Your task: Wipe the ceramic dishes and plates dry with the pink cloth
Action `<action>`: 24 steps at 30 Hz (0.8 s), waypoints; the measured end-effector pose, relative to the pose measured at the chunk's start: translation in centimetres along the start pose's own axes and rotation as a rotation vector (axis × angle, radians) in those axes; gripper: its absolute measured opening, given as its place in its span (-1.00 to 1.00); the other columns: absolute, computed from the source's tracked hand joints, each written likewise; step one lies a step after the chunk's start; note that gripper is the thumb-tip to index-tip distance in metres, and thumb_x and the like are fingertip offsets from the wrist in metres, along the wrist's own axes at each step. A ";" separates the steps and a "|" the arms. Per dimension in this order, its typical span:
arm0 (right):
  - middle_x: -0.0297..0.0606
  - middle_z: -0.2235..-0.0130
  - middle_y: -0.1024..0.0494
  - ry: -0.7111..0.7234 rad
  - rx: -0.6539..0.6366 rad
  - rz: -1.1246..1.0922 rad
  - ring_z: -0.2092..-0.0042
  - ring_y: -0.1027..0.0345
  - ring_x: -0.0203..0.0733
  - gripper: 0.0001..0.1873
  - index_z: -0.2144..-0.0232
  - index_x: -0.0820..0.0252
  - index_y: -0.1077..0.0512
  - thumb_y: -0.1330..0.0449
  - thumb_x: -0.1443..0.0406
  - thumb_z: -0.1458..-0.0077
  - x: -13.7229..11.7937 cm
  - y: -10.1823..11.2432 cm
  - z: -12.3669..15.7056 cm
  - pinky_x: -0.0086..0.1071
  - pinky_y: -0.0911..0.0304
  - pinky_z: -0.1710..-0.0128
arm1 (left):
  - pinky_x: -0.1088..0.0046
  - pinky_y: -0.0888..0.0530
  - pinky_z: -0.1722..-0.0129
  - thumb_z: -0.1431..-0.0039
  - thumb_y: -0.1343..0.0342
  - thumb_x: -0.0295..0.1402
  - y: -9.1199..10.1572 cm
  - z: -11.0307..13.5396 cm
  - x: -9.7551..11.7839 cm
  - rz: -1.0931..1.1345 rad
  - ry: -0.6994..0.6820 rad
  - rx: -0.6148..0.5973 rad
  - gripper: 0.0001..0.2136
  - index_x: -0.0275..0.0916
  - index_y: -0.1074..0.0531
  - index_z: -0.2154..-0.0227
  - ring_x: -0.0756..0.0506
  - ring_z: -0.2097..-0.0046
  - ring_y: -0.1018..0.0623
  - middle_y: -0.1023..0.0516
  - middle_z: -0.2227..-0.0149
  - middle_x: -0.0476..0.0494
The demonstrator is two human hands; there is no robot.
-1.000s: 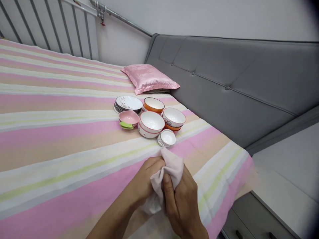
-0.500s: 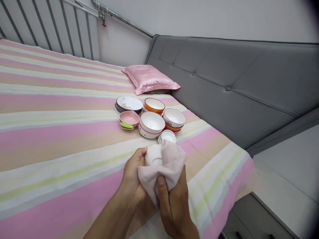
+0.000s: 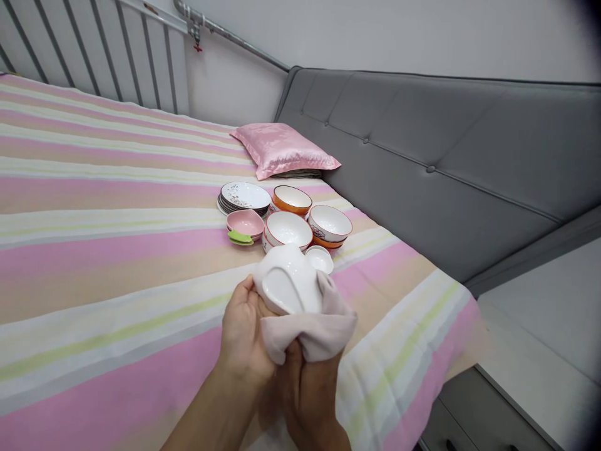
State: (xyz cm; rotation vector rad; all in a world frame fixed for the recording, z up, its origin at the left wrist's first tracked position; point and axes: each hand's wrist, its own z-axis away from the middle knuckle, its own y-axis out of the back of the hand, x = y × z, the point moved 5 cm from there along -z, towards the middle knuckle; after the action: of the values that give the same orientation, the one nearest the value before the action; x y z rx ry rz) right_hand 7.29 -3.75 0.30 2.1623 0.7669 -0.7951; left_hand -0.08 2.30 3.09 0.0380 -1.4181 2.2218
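A white ceramic dish (image 3: 282, 282) is held up in front of me, its underside with a raised foot ring towards me. My left hand (image 3: 244, 335) is closed on the dish's left edge, thumb along the side. A pale pink cloth (image 3: 314, 332) wraps the dish's lower and right part. My right hand (image 3: 312, 382) grips this cloth from below, its fingers mostly hidden under the folds. Just beyond the dish stand a small white bowl (image 3: 320, 258) and a white bowl with a red rim (image 3: 288, 229), both partly covered by it.
Pink dishes with green leaf handles (image 3: 245, 224), stacked plates (image 3: 244, 195), an orange bowl (image 3: 292, 199) and another white bowl (image 3: 330, 222) sit on the striped bedspread (image 3: 117, 263). Behind them lies a pink pillow (image 3: 284, 149). A grey headboard (image 3: 436, 156) runs along the right.
The dish has been lifted and turned so that much more of its white underside shows. The cloth has slid lower around it, and my right hand has moved down under the cloth.
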 end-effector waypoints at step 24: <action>-0.45 0.57 -0.31 -0.820 0.240 -0.798 0.54 -0.25 -0.32 -0.78 0.54 0.17 -0.24 -0.15 0.17 0.05 6.9 9.1 -4.8 -0.40 -0.26 0.48 | 0.49 -0.27 0.39 -0.02 -0.10 -0.15 -0.6 2.9 -7.4 -0.786 0.332 -0.465 -0.64 -0.28 -0.49 0.19 -0.04 0.37 -0.43 -0.53 0.34 -0.15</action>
State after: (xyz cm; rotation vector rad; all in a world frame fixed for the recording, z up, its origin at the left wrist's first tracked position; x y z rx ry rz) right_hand 19.62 -3.45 1.72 1.4160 1.0959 -2.0846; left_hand 5.92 -2.91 2.81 0.0531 -1.3768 1.1821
